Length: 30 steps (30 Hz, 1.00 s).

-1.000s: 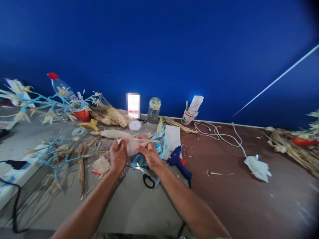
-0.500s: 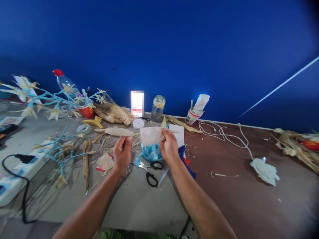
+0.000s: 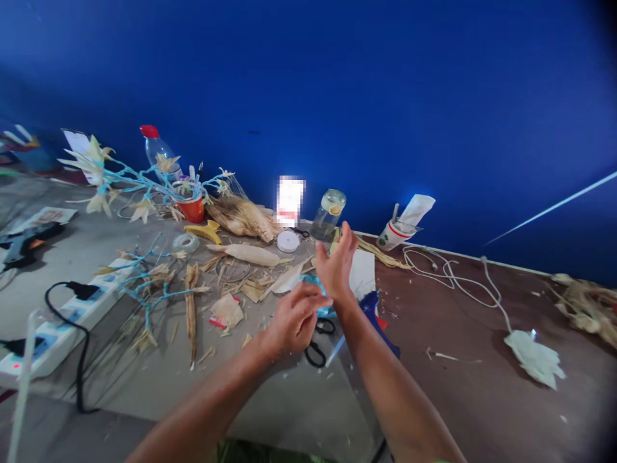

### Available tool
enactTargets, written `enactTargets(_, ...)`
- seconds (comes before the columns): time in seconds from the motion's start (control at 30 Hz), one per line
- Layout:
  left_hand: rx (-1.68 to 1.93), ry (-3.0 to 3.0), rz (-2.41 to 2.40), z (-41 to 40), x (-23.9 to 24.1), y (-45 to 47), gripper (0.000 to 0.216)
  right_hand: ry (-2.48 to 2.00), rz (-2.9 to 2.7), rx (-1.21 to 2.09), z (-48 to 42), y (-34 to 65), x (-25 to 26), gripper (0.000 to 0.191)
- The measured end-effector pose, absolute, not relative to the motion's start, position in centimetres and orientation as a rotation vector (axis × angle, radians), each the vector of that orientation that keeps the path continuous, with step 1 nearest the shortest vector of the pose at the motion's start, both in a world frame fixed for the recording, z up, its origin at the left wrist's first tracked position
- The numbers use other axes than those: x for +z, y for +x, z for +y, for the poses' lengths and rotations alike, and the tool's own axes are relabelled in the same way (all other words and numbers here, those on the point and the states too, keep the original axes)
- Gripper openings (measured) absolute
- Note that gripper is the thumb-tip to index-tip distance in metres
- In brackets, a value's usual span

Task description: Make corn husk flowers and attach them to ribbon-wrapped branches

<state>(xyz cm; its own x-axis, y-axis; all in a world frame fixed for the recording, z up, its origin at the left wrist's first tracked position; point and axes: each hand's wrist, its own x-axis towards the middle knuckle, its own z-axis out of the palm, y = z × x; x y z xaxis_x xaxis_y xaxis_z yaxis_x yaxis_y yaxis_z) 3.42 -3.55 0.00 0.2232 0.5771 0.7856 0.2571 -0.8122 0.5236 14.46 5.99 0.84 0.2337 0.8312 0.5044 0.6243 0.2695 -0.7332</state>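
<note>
My left hand point(image 3: 297, 319) is closed, its fingers curled and pinched toward the thumb; whatever it may hold is hidden. Just above and to its right, my right hand point(image 3: 336, 265) is raised with thumb and fingers apart, holding nothing. A pale corn husk piece point(image 3: 288, 280) lies on the table behind my left hand. Blue ribbon point(image 3: 311, 280) shows partly between the hands. Black-handled scissors point(image 3: 315, 355) lie beside my left hand, their blades hidden. A blue glue gun point(image 3: 373, 308), partly covered by my right forearm, rests beside a white card point(image 3: 362, 273).
Husk flowers on blue stems point(image 3: 144, 173) and a power strip point(image 3: 62, 334) occupy the left. A glass jar point(image 3: 329, 214), a white tape roll point(image 3: 288, 241) and a paper cup point(image 3: 393, 235) stand at the back. A white cable point(image 3: 450, 276) runs across the right.
My right hand has let go of the pale husk piece and opened. The husk piece now lies on the table. My left hand has moved right, close to the right one. The view has shifted left.
</note>
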Motion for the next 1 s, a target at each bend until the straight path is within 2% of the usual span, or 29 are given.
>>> enactTargets(0.1, 1.701, 2.298, 0.751, -3.9, 0.2, 3.2, 0.026, -1.098, -1.790, 0.496, 5.3, 12.3, 1.3, 0.026)
enactTargets(0.17, 1.780, 2.350, 0.737, -4.1, 0.4, 3.1, 0.026, -0.887, -2.058, 0.695, 5.0, 10.2, 1.3, 0.020)
enactTargets(0.27, 1.801, 2.443, 0.671, -4.3, 0.7, 2.8, 0.026, -0.591, -2.350, 0.833, 5.0, 6.7, 0.7, 0.018)
enactTargets(0.43, 1.732, 2.475, 0.602, -4.3, 1.2, 2.8, 0.021, -0.383, -2.773, 0.582, 4.9, 3.0, -1.2, 0.030)
enactTargets(0.53, 1.735, 2.464, 0.592, -4.2, 0.8, 3.0, 0.023, -0.390, -2.863, 0.553, 4.7, 2.3, -2.2, 0.029)
enactTargets(0.63, 1.717, 2.454, 0.577, -4.1, 0.3, 2.8, 0.027, -0.431, -2.734, 0.707, 4.9, 2.3, -2.4, 0.019)
enactTargets(0.73, 1.727, 2.440, 0.560, -4.1, 0.1, 2.7, 0.028, -0.520, -2.351, 1.066, 5.8, 3.3, -1.7, 0.013)
enactTargets(0.87, 1.768, 2.213, 0.620, -4.2, 0.0, 2.8, 0.024, -0.702, -1.769, 1.548, 6.7, 6.8, 0.3, 0.022)
enactTargets(1.0, 1.895, 1.564, 1.094, -3.3, -0.5, 2.8, 0.010, -0.883, -1.347, 1.541, 6.0, 11.7, 1.8, 0.029)
